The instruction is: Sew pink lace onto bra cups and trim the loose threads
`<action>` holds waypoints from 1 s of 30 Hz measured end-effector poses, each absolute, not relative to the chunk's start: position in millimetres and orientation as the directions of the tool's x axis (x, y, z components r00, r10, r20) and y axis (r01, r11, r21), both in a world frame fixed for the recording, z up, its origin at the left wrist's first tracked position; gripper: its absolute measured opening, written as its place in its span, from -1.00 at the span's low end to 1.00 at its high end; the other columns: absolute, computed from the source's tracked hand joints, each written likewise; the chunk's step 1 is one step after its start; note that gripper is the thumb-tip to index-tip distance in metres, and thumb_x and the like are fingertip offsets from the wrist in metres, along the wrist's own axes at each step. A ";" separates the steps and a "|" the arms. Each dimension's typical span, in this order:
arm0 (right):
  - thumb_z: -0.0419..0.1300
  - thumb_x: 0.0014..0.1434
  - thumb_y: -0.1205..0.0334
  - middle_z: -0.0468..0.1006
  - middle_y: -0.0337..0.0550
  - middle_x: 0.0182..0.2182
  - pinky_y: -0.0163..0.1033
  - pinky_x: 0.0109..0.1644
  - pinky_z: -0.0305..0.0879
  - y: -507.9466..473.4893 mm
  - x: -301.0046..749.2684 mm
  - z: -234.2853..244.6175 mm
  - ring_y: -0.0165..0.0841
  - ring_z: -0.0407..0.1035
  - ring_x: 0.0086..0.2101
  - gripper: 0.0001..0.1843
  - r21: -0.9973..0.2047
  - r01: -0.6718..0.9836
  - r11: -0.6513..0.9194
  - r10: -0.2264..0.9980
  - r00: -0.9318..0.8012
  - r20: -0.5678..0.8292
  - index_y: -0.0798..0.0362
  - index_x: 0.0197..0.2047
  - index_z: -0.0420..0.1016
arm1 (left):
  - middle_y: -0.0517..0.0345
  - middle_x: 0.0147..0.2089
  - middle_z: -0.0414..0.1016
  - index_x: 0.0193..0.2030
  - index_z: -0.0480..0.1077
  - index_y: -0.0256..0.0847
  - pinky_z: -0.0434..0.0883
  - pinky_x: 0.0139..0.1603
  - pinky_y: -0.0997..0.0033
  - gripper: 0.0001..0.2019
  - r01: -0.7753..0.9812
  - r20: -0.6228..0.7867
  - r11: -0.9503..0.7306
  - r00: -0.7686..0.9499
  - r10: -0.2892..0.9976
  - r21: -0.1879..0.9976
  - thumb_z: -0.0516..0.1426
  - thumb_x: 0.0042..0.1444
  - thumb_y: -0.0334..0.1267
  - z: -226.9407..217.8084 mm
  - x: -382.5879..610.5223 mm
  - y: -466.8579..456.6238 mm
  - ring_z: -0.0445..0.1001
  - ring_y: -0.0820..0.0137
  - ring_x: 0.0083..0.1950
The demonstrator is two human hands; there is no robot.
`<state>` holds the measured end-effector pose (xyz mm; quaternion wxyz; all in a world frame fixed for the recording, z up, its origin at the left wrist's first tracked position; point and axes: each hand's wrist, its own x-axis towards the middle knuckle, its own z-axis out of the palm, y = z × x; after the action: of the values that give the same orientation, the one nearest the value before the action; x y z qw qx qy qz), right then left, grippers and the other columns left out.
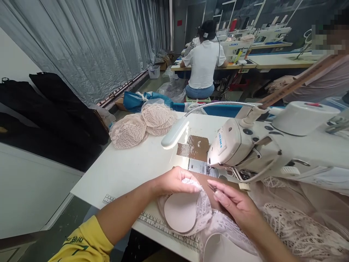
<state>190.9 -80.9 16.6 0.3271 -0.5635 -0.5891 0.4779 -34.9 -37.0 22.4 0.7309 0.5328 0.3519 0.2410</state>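
Note:
My left hand [178, 182] pinches the upper edge of a pale lace bra [204, 203] between thumb and fingers. One smooth bra cup [180, 214] hangs just below that hand, and a second cup [226, 249] lies at the bottom edge of the view. Beside the lace, my right hand [231, 198] is closed on a small, dark, pointed metal tool [211, 187]; most of it is hidden in the fingers, so its kind is unclear. Both hands are in front of the sewing machine [231, 142], close to its needle plate [197, 166].
Lace cups [129, 131] are stacked at the table's [131, 163] far left. A lamp [174, 133] on a bendy neck overhangs the machine bed. More lace fabric [297, 225] lies at right. A printed ruler [169, 231] runs along the front edge. A person [203, 62] sits ahead.

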 end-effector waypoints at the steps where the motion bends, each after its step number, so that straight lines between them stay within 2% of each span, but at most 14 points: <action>1: 0.16 0.09 -0.13 0.58 0.00 -0.15 -0.13 -0.07 0.37 -81.3 190.3 16.5 -0.17 0.44 -0.14 -0.51 -0.933 0.345 -0.102 0.976 -0.146 -0.160 0.01 -0.05 0.55 | 0.10 -0.31 0.52 -0.26 0.55 -0.29 0.36 -0.16 0.42 -0.71 0.011 -0.257 0.321 0.624 0.738 0.947 0.33 -0.05 -0.12 21.9 -34.7 -37.3 0.43 0.43 -0.27; 4: 0.15 0.09 -0.11 0.59 -0.05 -0.25 -0.16 -0.14 0.39 -83.3 185.5 17.9 -0.22 0.46 -0.24 -0.55 -0.942 0.313 -0.123 0.962 -0.197 -0.192 0.02 -0.09 0.52 | 0.03 -0.26 0.56 -0.24 0.57 -0.29 0.37 -0.08 0.37 -0.68 -0.004 -0.263 0.331 0.598 0.757 0.944 0.35 -0.09 -0.12 19.6 -32.0 -38.5 0.47 0.37 -0.21; 7: 0.14 0.13 -0.07 0.56 -0.14 -0.36 -0.22 -0.25 0.38 -84.6 180.0 22.0 -0.29 0.44 -0.35 -0.62 -0.939 0.333 -0.085 0.952 -0.251 -0.175 0.02 -0.13 0.48 | 0.02 -0.27 0.57 -0.24 0.58 -0.31 0.37 -0.11 0.40 -0.66 -0.024 -0.268 0.355 0.608 0.747 0.934 0.37 -0.13 -0.12 18.2 -27.6 -40.1 0.46 0.39 -0.24; 10: 0.13 0.15 -0.04 0.56 -0.17 -0.34 -0.23 -0.24 0.36 -84.8 176.5 26.9 -0.29 0.43 -0.32 -0.67 -0.942 0.333 -0.042 0.951 -0.276 -0.140 0.01 -0.17 0.47 | 0.12 -0.39 0.52 -0.30 0.59 -0.32 0.33 -0.24 0.48 -0.67 -0.035 -0.268 0.372 0.632 0.728 0.928 0.37 -0.14 -0.11 18.6 -23.8 -41.7 0.40 0.48 -0.35; 14: 0.12 0.17 -0.01 0.56 -0.18 -0.36 -0.24 -0.24 0.33 -84.7 175.5 29.3 -0.30 0.43 -0.33 -0.72 -0.942 0.334 -0.012 0.952 -0.285 -0.113 0.00 -0.22 0.50 | 0.25 -0.56 0.36 -0.40 0.56 -0.35 0.22 -0.42 0.53 -0.67 -0.014 -0.302 0.403 0.638 0.709 0.915 0.38 -0.16 -0.09 20.8 -22.1 -43.1 0.24 0.57 -0.49; 21: 0.12 0.17 -0.03 0.56 -0.19 -0.37 -0.25 -0.26 0.35 -81.9 179.0 23.4 -0.31 0.44 -0.34 -0.71 -0.952 0.298 -0.065 0.947 -0.283 -0.153 0.01 -0.22 0.48 | 0.16 -0.45 0.41 -0.33 0.56 -0.36 0.25 -0.36 0.50 -0.65 -0.032 -0.274 0.382 0.642 0.716 0.923 0.36 -0.13 -0.08 23.0 -22.0 -42.7 0.29 0.51 -0.41; 24: 0.13 0.17 -0.02 0.57 -0.18 -0.33 -0.25 -0.21 0.35 -79.6 179.3 21.8 -0.31 0.44 -0.31 -0.70 -0.950 0.307 -0.049 0.929 -0.335 -0.156 0.00 -0.17 0.47 | 0.28 -0.56 0.23 -0.47 0.47 -0.38 0.09 -0.49 0.54 -0.63 0.005 -0.281 0.364 0.648 0.708 0.931 0.36 -0.15 -0.05 22.4 -21.5 -43.2 0.13 0.58 -0.49; 27: 0.10 0.19 -0.03 0.57 -0.18 -0.35 -0.25 -0.24 0.33 -78.1 177.5 21.4 -0.31 0.42 -0.32 -0.70 -0.936 0.350 -0.021 0.919 -0.362 -0.156 0.00 -0.21 0.49 | 0.36 -0.61 0.03 -0.60 0.33 -0.36 -0.09 -0.56 0.54 -0.56 0.081 -0.284 0.315 0.678 0.678 0.946 0.33 -0.12 0.01 22.6 -21.2 -43.9 -0.04 0.63 -0.55; 30: 0.08 0.20 -0.06 0.54 -0.19 -0.40 -0.26 -0.28 0.31 -76.5 176.6 21.3 -0.32 0.40 -0.35 -0.68 -0.931 0.363 -0.034 0.925 -0.342 -0.167 0.01 -0.24 0.47 | 0.31 -0.59 0.14 -0.50 0.43 -0.35 -0.02 -0.55 0.54 -0.60 0.119 -0.262 0.254 0.702 0.662 0.960 0.28 -0.04 0.03 22.2 -22.9 -40.5 0.03 0.60 -0.54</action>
<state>176.6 -76.5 21.3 0.2740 -0.5041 -0.6386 0.5128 -22.9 -40.5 22.2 0.7168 0.5807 0.3363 0.1896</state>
